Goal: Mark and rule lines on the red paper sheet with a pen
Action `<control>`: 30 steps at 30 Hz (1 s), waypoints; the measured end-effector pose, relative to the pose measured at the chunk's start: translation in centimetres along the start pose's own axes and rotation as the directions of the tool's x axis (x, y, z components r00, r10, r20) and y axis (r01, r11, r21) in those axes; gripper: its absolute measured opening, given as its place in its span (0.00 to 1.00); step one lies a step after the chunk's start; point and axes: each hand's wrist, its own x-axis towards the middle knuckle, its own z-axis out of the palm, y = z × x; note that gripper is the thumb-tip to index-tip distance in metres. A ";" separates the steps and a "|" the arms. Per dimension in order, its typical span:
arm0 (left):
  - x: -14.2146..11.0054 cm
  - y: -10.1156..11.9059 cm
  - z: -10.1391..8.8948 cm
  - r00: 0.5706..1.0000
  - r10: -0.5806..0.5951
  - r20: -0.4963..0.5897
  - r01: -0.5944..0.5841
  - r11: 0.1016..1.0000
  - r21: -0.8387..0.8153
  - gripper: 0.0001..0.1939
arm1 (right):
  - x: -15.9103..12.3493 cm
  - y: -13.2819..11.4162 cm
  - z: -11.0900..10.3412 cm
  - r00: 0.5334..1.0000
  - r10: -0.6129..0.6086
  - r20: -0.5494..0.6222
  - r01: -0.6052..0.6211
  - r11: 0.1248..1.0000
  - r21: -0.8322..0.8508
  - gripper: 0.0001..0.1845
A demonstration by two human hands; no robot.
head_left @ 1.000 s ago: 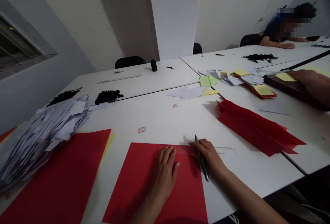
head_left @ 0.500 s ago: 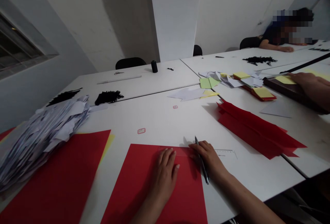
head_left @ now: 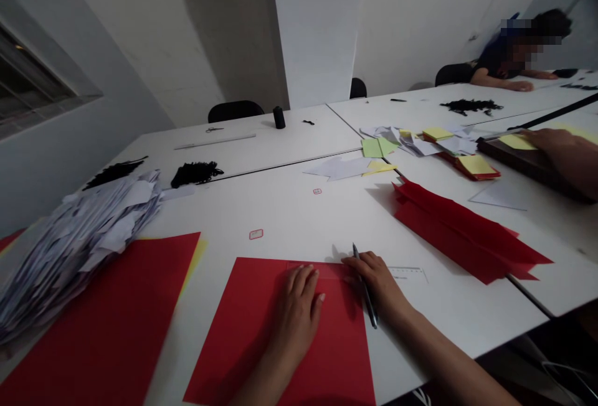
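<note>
the red sheet lies in front, a clear ruler along its top edge. the left hand rests there, fingers outstretched, gripping nothing; the right hand curls round a pen. a paper heap crowds the left, folded red paper the right, a black spool beyond.

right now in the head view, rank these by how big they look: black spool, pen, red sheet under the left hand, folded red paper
1. Red sheet
2. Folded red paper
3. Pen
4. Black spool, shorter but farther away
</note>
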 end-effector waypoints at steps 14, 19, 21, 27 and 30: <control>-0.3 0.3 -0.3 0.999 -0.038 0.027 0.039 0.998 -0.040 0.20 | -0.2 0.5 0.5 0.999 -0.041 -0.032 0.041 0.999 -0.016 0.17; -0.1 0.4 -0.5 0.999 -0.034 0.020 0.035 0.998 -0.044 0.20 | -0.1 0.3 0.4 0.999 -0.038 -0.028 0.038 0.999 -0.004 0.18; -0.1 0.4 -0.6 0.999 -0.025 0.025 0.026 0.999 -0.039 0.20 | -0.1 0.2 0.4 0.999 -0.040 -0.025 0.040 0.999 -0.001 0.17; 0.0 0.3 -0.6 0.999 -0.011 0.033 0.011 1.000 -0.010 0.19 | -0.1 0.4 0.3 0.998 -0.049 -0.037 0.049 0.999 0.005 0.16; 0.1 0.2 -0.5 1.000 0.000 0.012 0.001 1.000 -0.026 0.19 | -0.1 0.6 0.5 0.998 -0.053 -0.044 0.054 0.998 0.018 0.15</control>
